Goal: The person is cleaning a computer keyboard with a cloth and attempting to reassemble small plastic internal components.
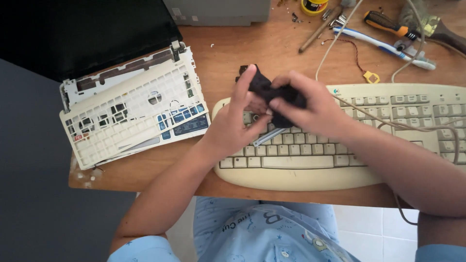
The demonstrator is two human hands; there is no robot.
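Above the keyboard (340, 145), both hands (233, 121) (310, 109) pinching a black part (272, 90)

- a worn brown wooden desk (272, 46) fills most of the view, its near left corner chipped and pale.
- below its front edge lies a floor of white square tiles (374, 228).
- to the left the floor looks dark grey (34, 184).
- soft, even light, no hard shadows.
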